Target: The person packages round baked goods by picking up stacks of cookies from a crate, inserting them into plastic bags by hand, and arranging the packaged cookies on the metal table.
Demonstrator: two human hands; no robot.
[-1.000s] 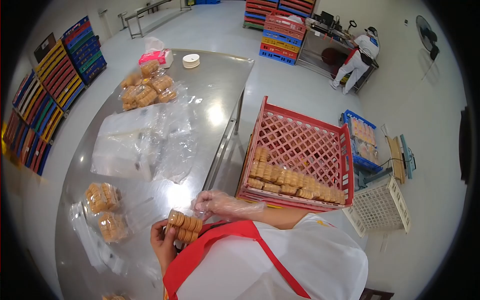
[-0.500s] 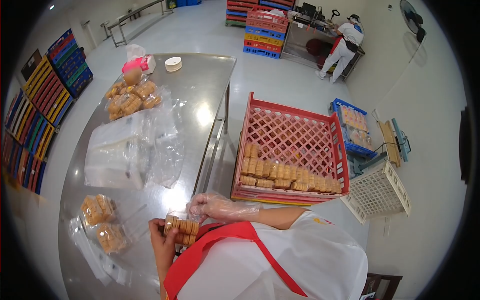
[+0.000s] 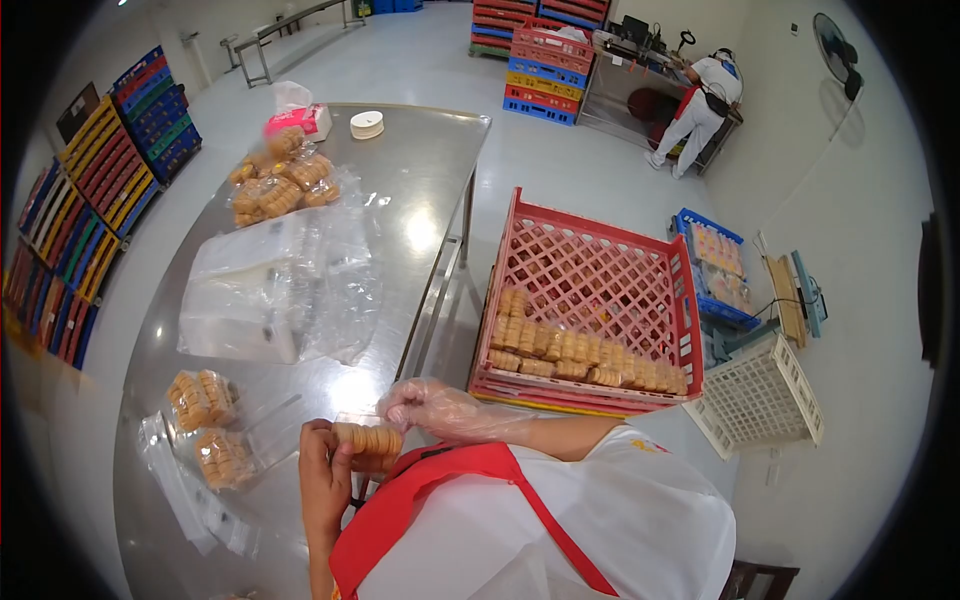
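Observation:
A clear pack of round biscuits (image 3: pixel 368 440) is held close to my red apron, above the table's near edge. My left hand (image 3: pixel 322 468), bare, is closed around the pack's left side. At its right end is my right hand (image 3: pixel 415 405), in a clear plastic glove, with its fingers pinched together at the bag's end. Two filled packs (image 3: pixel 205 400) lie on the steel table (image 3: pixel 430 150) left of my hands. Farther up are flat clear bags (image 3: pixel 245 290) and a heap of filled packs (image 3: pixel 280 190).
Right of the table stands a red crate (image 3: pixel 600 230) with rows of biscuit packs. Beyond it are a blue crate (image 3: pixel 715 265) and a white crate (image 3: pixel 765 400). A tissue box (image 3: pixel 315 122) sits at the table's far end. A person (image 3: pixel 705 100) stands at a far bench.
The biscuit pack has turned in my left hand, so its upper row faces the camera more. My right hand stays at the bag's end. The view has shifted slightly.

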